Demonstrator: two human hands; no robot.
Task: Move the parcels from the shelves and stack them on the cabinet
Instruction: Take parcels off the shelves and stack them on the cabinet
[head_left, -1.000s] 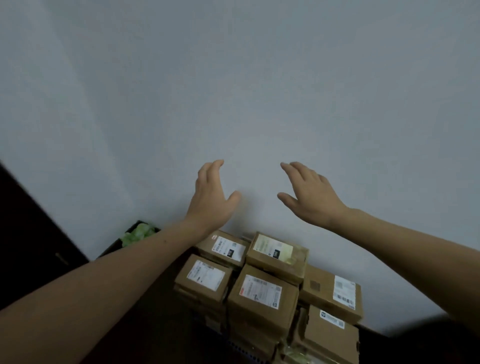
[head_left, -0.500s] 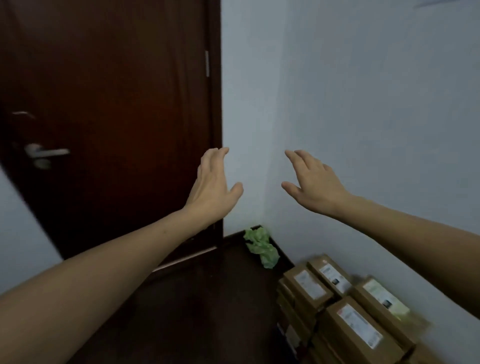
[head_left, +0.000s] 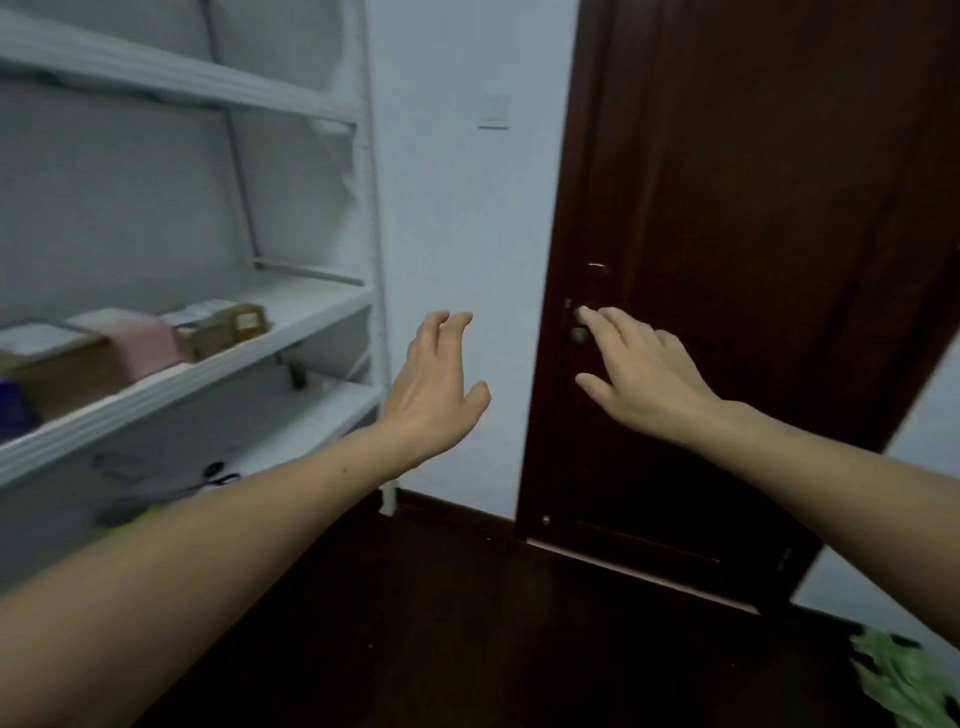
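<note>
Left hand (head_left: 434, 387): raised in the air, fingers loosely spread, holding nothing, in front of the wall beside the shelves (head_left: 208, 364)
Right hand (head_left: 639, 379): raised, fingers spread, empty, in front of the door (head_left: 753, 234); fingertips overlap the handle (head_left: 577, 332), contact cannot be told
Parcels: three in a row on the middle shelf, well left of both hands: brown box (head_left: 57, 364), pink box (head_left: 137, 340), small box (head_left: 223, 325), blurred
Lower shelf: scissors (head_left: 218, 475)
Wall: switch (head_left: 492, 111) above the left hand
Floor: dark, green crumpled thing (head_left: 909, 680) at the bottom right
</note>
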